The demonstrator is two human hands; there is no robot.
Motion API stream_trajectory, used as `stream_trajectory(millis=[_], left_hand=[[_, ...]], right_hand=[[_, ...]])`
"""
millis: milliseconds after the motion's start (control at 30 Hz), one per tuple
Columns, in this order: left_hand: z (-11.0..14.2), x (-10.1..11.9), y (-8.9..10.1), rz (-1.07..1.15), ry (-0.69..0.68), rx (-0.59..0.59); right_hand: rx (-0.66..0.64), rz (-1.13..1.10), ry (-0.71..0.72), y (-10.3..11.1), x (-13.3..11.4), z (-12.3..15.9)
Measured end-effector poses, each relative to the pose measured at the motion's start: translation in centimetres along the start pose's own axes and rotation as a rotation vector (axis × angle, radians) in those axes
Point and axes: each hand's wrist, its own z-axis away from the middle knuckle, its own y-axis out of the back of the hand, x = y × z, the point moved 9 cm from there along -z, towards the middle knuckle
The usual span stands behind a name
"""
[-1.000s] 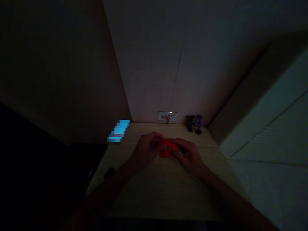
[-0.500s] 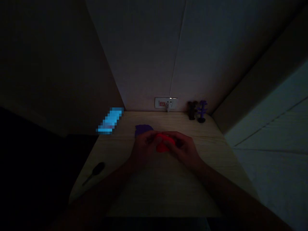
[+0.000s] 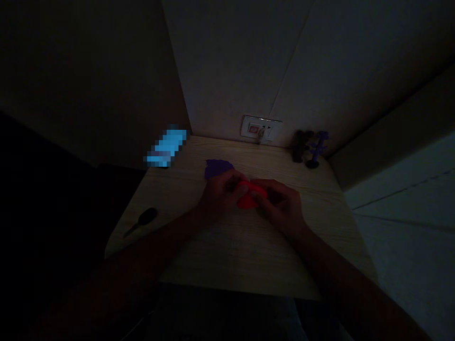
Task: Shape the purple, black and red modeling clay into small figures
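A bright red, flattened piece of modelling clay (image 3: 247, 201) is pinched between both hands over the middle of the wooden table. My left hand (image 3: 220, 192) is closed on its left side, with the thumb on its upper face. On the other side my right hand (image 3: 284, 206) grips it, thumb across the front and fingers curled behind. The undersides of the fingers are hidden. Just beyond my left hand lies a thin purple sheet (image 3: 216, 167) with an uneven edge, partly covered by that hand.
The wooden table (image 3: 227, 255) meets a wall with a socket (image 3: 261, 129) and plug. A lit phone (image 3: 167, 148) rests at the back left. A dark-handled tool (image 3: 146, 217) lies front left. Small brown (image 3: 301, 147) and purple (image 3: 319, 146) branching figures stand back right.
The camera view has tilted and shifted, so the table appears higher and turned. Both hands still hold the red clay, with little change in their grip.
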Motion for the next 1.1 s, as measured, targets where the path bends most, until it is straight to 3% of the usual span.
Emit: stream_trajectory(millis=[233, 400, 633, 867, 1100], left_hand=[[0.5, -1.0, 0.2, 0.068, 0.083, 0.017], [0.6, -0.6, 0.3, 0.106, 0.08, 0.043], [0.5, -0.7, 1.1, 0.097, 0.104, 0.106], [0.5, -1.0, 0.7, 0.095, 0.144, 0.08], [0.5, -1.8, 0.2, 0.096, 0.216, 0.033]], right_hand=[[-0.04, 0.112, 0.022, -0.3, -0.4, 0.0], [-0.023, 0.017, 0.019, -0.2, -0.3, 0.2], [-0.191, 0.032, 0.065, -1.7, -0.3, 0.4], [-0.162, -0.047, 0.001, -1.6, 0.2, 0.5], [-0.142, 0.029, 0.026, -1.3, -0.5, 0.4]])
